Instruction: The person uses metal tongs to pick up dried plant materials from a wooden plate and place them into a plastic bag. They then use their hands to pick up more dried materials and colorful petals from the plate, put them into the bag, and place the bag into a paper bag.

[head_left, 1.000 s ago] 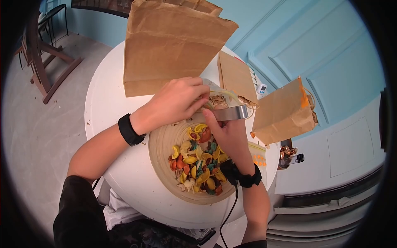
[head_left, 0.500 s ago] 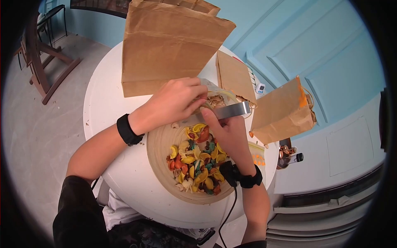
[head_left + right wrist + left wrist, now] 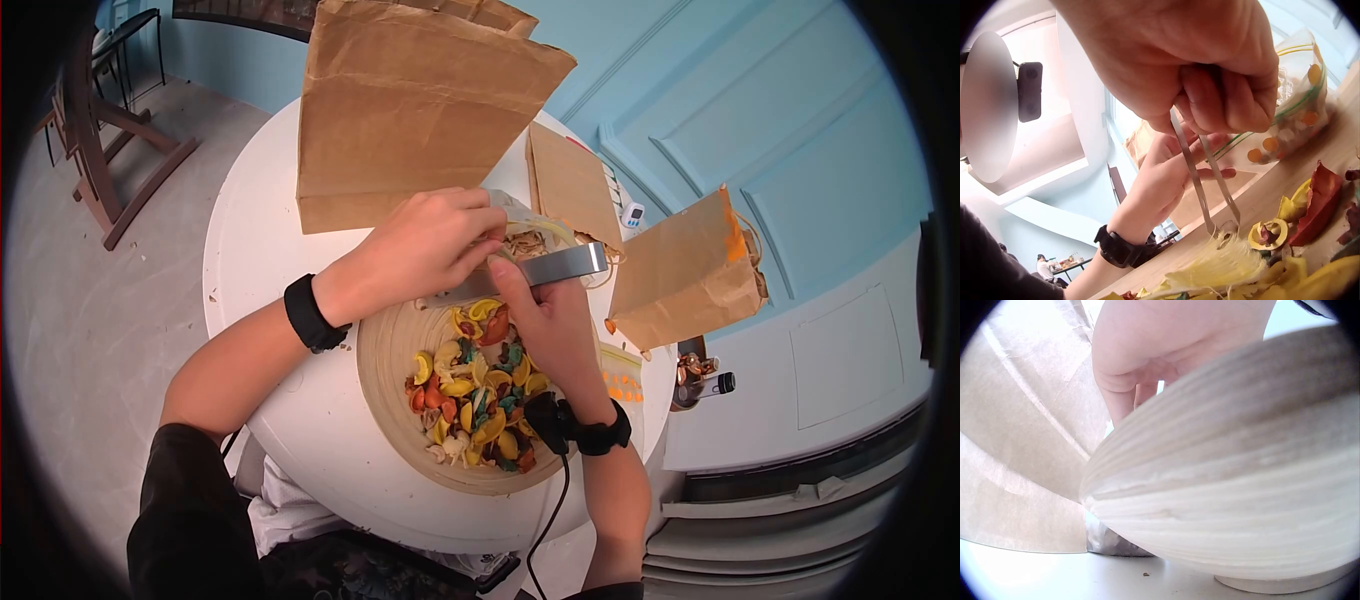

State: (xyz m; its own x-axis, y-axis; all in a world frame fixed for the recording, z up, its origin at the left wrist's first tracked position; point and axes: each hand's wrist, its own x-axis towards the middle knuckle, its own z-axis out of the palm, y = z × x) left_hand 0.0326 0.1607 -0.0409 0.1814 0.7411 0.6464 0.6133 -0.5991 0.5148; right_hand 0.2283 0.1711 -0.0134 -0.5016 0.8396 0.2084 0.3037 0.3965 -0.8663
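My right hand grips a pair of metal tongs, their rounded end sticking out to the right. In the right wrist view the tongs' tips reach down at a small pale piece by the bowl's inner wall. My left hand pinches the edge of a clear zip bag beyond the bowl's far rim, its fingertips partly hidden. Pale brown dried pieces show inside the bag. The wooden bowl holds dried potpourri in yellow, orange, green and cream.
A large brown paper bag stands at the back of the round white table. Further right are another paper bag, a tilted one and a small white timer. A bag with orange pieces lies beside my right wrist.
The rounded end of the tongs has tilted slightly up and to the right. My left hand stays in place at the bag's edge.
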